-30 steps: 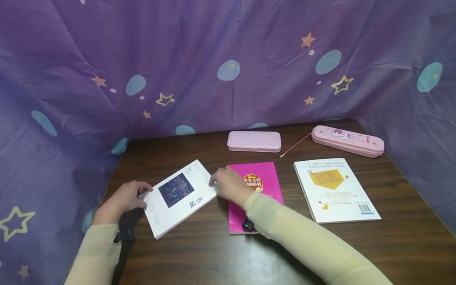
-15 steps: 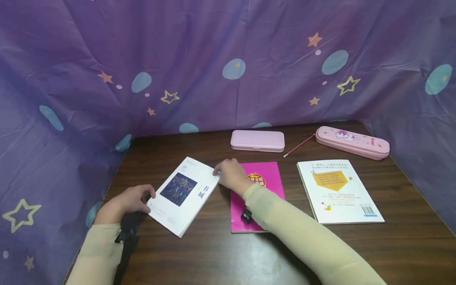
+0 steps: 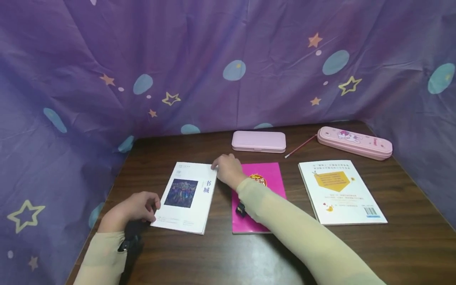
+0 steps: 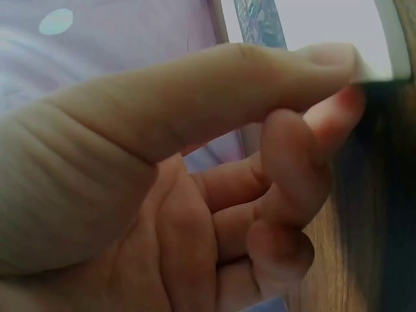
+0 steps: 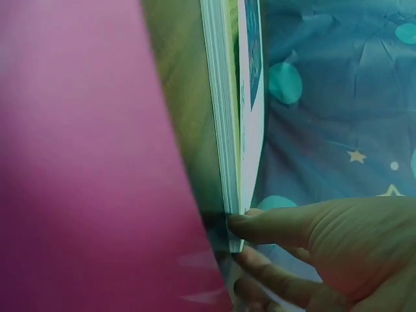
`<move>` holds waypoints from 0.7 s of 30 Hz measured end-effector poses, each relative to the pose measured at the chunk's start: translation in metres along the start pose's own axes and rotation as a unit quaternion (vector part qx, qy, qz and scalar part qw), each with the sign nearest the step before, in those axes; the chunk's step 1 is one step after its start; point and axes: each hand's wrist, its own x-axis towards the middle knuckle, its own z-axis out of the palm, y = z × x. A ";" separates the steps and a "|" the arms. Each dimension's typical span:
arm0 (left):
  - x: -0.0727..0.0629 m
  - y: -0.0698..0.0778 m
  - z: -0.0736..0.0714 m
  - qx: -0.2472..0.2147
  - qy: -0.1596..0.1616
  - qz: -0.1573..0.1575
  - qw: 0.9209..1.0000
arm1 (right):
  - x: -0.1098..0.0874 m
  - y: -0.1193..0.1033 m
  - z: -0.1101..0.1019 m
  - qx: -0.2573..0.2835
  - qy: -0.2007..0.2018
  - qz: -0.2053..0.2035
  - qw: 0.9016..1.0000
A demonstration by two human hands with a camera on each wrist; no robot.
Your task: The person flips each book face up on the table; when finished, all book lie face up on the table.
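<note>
Swung straighter since the earlier frame, the book [image 3: 187, 197] is at the counter's [image 3: 178, 257] left, long axis running near to far; fingers of the left hand [image 3: 138, 208] pinch its near left corner, the right hand's [image 3: 229, 170] its far right.

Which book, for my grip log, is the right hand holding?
The leftmost book, white with a dark picture; the pink book and rightmost book aren't held.

We are seeing a white book [image 3: 185, 200] with a dark-blue picture [image 3: 181, 192]; a magenta book [image 3: 272, 174]; a brown, wood-grained table [image 3: 199, 261]; a purple curtain [image 3: 199, 39] with stars [image 3: 315, 40] and blue ovals [image 3: 336, 62]; pale-yellow sleeves [image 3: 285, 213].
</note>
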 end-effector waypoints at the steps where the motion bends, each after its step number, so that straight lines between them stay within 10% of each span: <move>1: 0.000 0.000 0.001 0.005 0.001 -0.003 1.000 | 0.002 0.000 0.001 0.006 -0.001 -0.002 1.000; 16: -0.004 0.010 0.005 0.043 -0.003 0.013 0.999 | 0.005 0.001 0.001 0.028 -0.028 -0.068 0.997; 21: -0.009 0.027 0.002 0.110 0.040 -0.009 0.993 | -0.009 0.011 -0.013 0.023 -0.029 -0.063 0.997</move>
